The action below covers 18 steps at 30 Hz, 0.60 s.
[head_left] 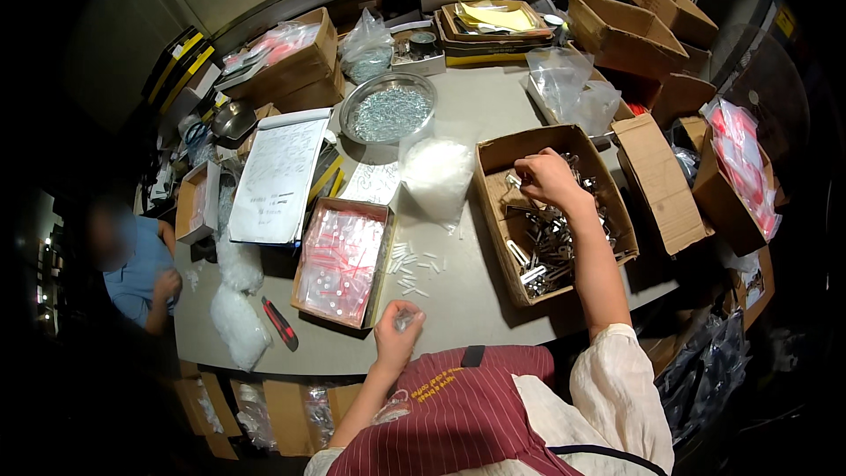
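Note:
My right hand [551,178] reaches into an open cardboard box [500,251] of loose metal fittings [555,242]. Its fingers are bent together near the box's far left part; what they hold, if anything, I cannot make out. Close to the table's front edge, my left hand [398,331] is closed around a small clear plastic bag [404,320], its contents unclear. Small white plastic tubes [405,266] lie scattered just beyond that hand. Beside them, a shallow box [385,256] holds flat clear bags with red markings [339,260]. A clear bag of white pieces [436,178] stands farther back.
A round metal bowl [388,106] of screws sits at the back. Left are a clipboard with papers [284,172], a red-and-black utility knife [280,324] and a plastic bag [238,326]. Cardboard boxes [663,183] crowd the right. Another person [137,264] is at far left.

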Available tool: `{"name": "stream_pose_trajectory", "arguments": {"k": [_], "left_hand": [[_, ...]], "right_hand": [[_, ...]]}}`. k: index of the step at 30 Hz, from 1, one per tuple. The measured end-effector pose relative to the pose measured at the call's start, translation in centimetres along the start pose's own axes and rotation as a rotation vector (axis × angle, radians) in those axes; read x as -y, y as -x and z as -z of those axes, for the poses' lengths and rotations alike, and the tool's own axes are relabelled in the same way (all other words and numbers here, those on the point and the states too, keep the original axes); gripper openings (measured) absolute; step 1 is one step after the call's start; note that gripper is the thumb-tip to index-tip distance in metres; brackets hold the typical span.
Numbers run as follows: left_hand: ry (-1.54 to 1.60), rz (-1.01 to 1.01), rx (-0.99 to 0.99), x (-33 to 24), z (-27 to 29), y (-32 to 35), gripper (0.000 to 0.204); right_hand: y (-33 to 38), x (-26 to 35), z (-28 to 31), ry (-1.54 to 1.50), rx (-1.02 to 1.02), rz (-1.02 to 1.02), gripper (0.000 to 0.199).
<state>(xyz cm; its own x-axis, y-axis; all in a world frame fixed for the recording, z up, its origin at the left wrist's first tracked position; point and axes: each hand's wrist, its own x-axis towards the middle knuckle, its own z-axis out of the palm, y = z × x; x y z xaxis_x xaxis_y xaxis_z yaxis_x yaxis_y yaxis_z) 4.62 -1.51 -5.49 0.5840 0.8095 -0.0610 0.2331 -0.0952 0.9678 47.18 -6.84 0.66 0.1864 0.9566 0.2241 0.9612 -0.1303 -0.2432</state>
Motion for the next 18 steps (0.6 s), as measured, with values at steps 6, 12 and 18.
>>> {"name": "stream_pose_trajectory", "arguments": {"k": [6,12,18], "left_hand": [[-0.011,0.022,0.028,0.0,-0.1,-0.2,0.014],[-0.01,0.028,0.043,0.5,-0.4,-0.4,0.015],[0.007,0.011,0.032,0.7,-0.4,-0.6,0.014]], "right_hand": [[-0.3,-1.5,-2.2,0.048,-0.028,-0.143,0.012],[0.0,-4.0,-5.3,0.107,0.019,-0.191,0.011],[-0.6,-3.4,-9.1,0.343,0.043,-0.057,0.017]]}}
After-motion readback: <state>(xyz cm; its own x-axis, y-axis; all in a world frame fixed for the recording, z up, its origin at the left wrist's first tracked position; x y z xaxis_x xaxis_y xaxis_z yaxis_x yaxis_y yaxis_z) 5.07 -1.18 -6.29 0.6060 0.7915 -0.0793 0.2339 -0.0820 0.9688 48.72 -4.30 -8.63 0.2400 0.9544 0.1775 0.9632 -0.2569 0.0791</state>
